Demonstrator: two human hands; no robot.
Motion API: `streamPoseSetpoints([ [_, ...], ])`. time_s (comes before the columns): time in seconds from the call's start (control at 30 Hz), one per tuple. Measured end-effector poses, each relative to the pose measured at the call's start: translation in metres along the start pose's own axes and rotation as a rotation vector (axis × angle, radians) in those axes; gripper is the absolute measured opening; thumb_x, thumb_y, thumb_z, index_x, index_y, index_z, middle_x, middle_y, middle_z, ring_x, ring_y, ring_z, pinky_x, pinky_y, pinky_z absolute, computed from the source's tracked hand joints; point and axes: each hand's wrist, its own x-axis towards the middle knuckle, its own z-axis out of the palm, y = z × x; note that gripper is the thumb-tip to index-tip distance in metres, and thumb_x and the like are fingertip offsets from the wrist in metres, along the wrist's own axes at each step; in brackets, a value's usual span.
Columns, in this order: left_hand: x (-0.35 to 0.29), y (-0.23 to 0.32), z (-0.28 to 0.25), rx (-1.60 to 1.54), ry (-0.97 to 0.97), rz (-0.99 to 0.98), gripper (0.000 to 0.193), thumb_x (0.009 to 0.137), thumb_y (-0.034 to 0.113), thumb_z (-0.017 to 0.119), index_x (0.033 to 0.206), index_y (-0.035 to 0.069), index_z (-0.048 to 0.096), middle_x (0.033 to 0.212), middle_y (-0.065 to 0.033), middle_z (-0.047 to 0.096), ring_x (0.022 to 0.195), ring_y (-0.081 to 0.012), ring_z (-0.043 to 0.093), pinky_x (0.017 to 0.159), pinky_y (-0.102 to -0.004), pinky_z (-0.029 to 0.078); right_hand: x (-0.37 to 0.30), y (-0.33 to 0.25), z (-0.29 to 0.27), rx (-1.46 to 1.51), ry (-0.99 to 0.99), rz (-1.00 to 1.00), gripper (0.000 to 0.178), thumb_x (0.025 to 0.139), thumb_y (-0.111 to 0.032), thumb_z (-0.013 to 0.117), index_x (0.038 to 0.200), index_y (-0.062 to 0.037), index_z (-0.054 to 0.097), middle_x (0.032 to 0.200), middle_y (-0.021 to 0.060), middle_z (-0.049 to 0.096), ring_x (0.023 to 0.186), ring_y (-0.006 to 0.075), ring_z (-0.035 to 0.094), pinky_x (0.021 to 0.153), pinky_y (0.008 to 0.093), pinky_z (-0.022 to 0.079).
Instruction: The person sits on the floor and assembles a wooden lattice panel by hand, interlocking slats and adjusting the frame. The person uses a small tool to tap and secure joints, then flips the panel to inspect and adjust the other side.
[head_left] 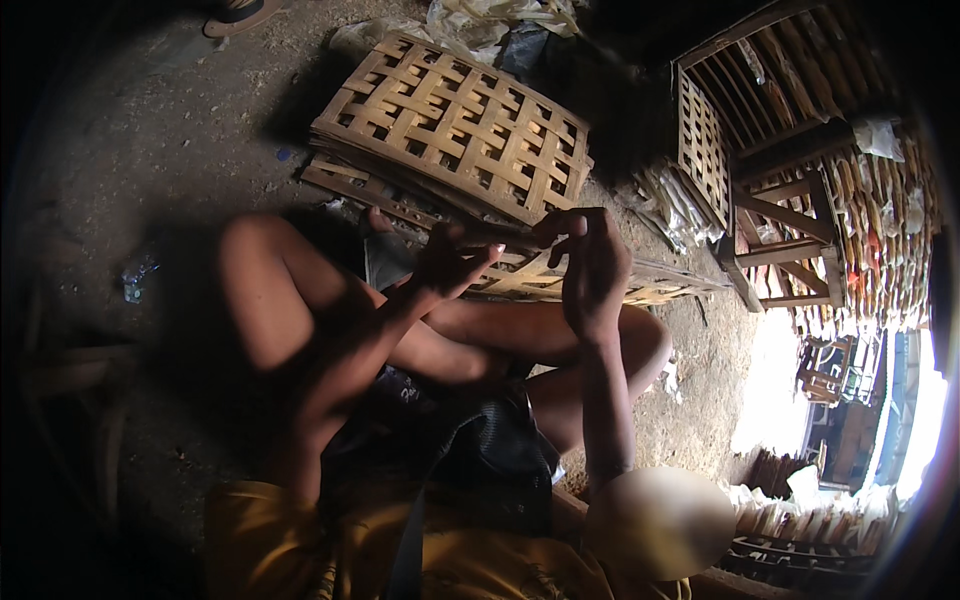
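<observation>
On the dusty floor (180,190), far side: a stack of woven panels (455,125). Nearer, just past the crossed legs (510,328): another woven sheet (525,287), reaching right. Likely light and stiff, with thin strips easy to snap; best held by both edges. Left hand (458,262) and right hand (598,270) close together, fingers bent; cannot tell if gripping the thin dark piece (515,238) between.

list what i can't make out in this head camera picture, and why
All in the head view:
- Whatever may be between the left hand and right hand: lost in shadow and behind fingers.
- Middle of the lower woven panel: blocked by the right hand.
- Rest of the round brown thing: cut off by the top edge.
- Whatever lies under the blurred patch: smeared out.
</observation>
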Motion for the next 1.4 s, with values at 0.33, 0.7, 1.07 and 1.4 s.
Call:
streamPoseSetpoints([
  [0.33,-0.001,0.016,-0.001,0.036,0.017,0.237,0.029,0.091,0.025,0.064,0.105,0.002,0.072,0.084,-0.0114,0.071,0.068,-0.0161,0.069,0.060,-0.0320,0.056,0.014,-0.006,-0.016,-0.128,-0.222,-0.025,0.015,0.087,0.006,0.056,0.098,-0.0029,0.060,0.079,0.0083,0.068,0.070,0.0221,0.067,0.066,0.0318,0.052],
  [0.7,0.002,0.009,0.001,0.091,0.019,0.181,0.028,0.089,0.025,0.067,0.104,0.002,0.072,0.086,-0.0077,0.071,0.064,-0.0141,0.068,0.056,-0.0298,0.056,0.020,-0.008,-0.018,0.283,0.035,0.011,0.026,0.107,-0.018,0.046,0.092,-0.0003,0.057,0.079,0.0082,0.067,0.062,0.0102,0.058,0.057,0.0256,0.048],
  [1.07,-0.001,-0.001,0.005,0.002,-0.004,-0.070,0.044,0.087,0.048,0.067,0.108,0.010,0.073,0.106,-0.0161,0.070,0.099,-0.0318,0.066,0.090,-0.0409,0.050,0.010,-0.001,-0.021,0.027,-0.048,-0.096,0.035,0.108,-0.029,0.045,0.092,-0.0024,0.062,0.071,0.0052,0.067,0.056,0.0110,0.056,0.055,0.0280,0.047],
  [1.4,0.004,0.011,0.004,0.093,0.035,0.200,0.028,0.087,0.033,0.065,0.087,0.007,0.075,0.069,-0.0149,0.068,0.068,-0.0284,0.069,0.064,-0.0394,0.052,0.014,0.004,-0.020,-0.227,-0.354,-0.072,0.017,0.102,-0.013,0.055,0.094,-0.0001,0.060,0.076,0.0099,0.068,0.067,0.0197,0.068,0.066,0.0332,0.054],
])
